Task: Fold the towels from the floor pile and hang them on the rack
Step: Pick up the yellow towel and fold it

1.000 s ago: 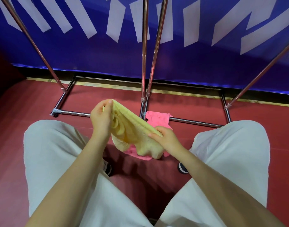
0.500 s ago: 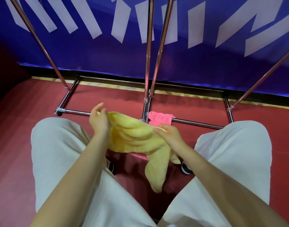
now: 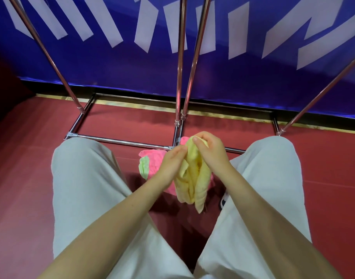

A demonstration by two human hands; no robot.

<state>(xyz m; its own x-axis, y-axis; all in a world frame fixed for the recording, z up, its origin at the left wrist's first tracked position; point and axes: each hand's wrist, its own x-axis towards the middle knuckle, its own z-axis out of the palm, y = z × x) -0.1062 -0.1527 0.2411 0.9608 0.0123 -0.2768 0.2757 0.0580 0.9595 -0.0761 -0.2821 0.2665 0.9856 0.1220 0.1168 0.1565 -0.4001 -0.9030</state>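
While hanging bunched, yellow towel (image 3: 192, 178) sits pinched between both hands' fingers (image 3: 198, 142).

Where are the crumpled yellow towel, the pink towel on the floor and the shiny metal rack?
Crumpled yellow towel (image 3: 194, 178), head view: its hanging bunched middle.
Pink towel (image 3: 154, 164), head view: the part left of the hands.
Shiny metal rack (image 3: 120, 140), head view: its front floor bar.

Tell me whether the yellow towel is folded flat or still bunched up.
Bunched. The yellow terry towel hangs in loose rumpled folds between the left hand and the right hand, both gripping it.
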